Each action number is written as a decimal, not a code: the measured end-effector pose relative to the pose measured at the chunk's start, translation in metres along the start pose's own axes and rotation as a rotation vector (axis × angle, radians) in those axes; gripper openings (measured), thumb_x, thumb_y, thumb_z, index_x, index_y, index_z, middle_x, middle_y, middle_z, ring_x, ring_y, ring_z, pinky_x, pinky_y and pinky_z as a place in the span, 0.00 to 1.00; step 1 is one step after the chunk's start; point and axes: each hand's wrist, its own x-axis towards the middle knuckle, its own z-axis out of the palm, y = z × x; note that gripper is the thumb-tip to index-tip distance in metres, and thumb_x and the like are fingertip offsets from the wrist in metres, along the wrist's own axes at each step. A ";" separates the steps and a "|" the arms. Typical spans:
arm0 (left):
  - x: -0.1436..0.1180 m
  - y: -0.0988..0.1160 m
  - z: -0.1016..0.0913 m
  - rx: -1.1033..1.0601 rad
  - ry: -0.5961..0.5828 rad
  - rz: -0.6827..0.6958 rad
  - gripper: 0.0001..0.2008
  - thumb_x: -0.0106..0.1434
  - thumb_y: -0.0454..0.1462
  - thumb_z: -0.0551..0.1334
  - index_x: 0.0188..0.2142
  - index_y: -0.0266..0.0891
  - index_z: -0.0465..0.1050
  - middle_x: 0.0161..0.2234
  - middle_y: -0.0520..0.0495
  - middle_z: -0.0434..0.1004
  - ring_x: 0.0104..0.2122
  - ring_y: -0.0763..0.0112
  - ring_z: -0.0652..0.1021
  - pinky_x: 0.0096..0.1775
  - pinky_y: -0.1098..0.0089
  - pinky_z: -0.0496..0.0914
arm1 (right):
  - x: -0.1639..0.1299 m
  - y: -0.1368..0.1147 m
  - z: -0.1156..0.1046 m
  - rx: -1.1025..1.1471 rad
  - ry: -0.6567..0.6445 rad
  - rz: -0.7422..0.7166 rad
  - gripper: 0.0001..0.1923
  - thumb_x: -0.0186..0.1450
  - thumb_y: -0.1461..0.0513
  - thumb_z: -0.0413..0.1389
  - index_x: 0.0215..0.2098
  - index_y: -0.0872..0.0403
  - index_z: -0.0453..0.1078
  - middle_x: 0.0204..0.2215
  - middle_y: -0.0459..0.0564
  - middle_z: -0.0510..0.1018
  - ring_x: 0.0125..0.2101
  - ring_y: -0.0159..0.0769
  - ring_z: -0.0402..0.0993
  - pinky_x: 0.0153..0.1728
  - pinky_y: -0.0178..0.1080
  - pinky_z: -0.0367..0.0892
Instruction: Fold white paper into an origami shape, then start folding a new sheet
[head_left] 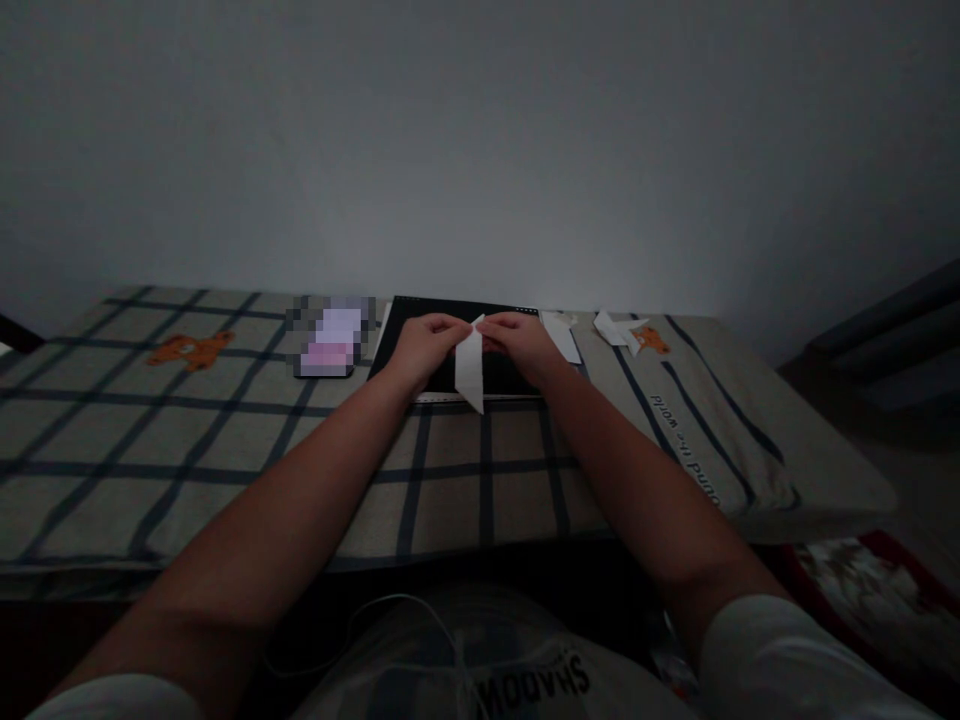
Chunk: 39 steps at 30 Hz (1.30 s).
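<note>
Between my two hands is a folded strip of white paper (pixel 469 368), its pointed lower end hanging down over a black spiral-bound notebook (pixel 450 303). My left hand (pixel 424 348) pinches the paper's upper left side between thumb and forefinger. On the upper right side, my right hand (pixel 523 343) pinches it the same way, the fingertips of both hands almost meeting at the top. Both hands are just above the notebook, which lies on the checked cloth. The fingertips partly hide the top of the paper.
A phone (pixel 330 340) with a lit, blurred screen lies left of the notebook. White paper (pixel 562 335) sits at the notebook's right edge, with folded paper pieces (pixel 619 330) farther right. The checked tablecloth (pixel 360 430) covers the table against a wall (pixel 480 150). A white cable (pixel 397 598) crosses my lap.
</note>
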 end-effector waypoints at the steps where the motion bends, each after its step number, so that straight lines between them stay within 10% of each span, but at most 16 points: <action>1: 0.000 0.000 0.000 -0.003 -0.003 0.003 0.09 0.49 0.41 0.70 0.28 0.37 0.79 0.26 0.49 0.77 0.26 0.72 0.73 0.32 0.70 0.66 | 0.000 0.000 0.000 -0.006 0.001 -0.013 0.03 0.55 0.65 0.66 0.27 0.56 0.77 0.24 0.45 0.79 0.25 0.27 0.72 0.34 0.34 0.71; 24: -0.002 0.000 -0.001 0.073 -0.035 0.075 0.10 0.51 0.42 0.69 0.30 0.37 0.80 0.28 0.48 0.79 0.28 0.71 0.74 0.33 0.70 0.67 | -0.001 -0.001 -0.001 -0.138 -0.027 -0.088 0.03 0.56 0.62 0.64 0.28 0.55 0.76 0.23 0.45 0.78 0.26 0.28 0.73 0.33 0.35 0.71; 39: 0.006 -0.002 -0.006 -0.033 -0.098 -0.040 0.16 0.45 0.44 0.75 0.29 0.36 0.80 0.27 0.47 0.79 0.27 0.72 0.74 0.31 0.71 0.68 | 0.007 -0.003 -0.009 0.047 0.220 -0.081 0.08 0.58 0.59 0.65 0.30 0.54 0.74 0.24 0.44 0.76 0.25 0.27 0.72 0.35 0.35 0.72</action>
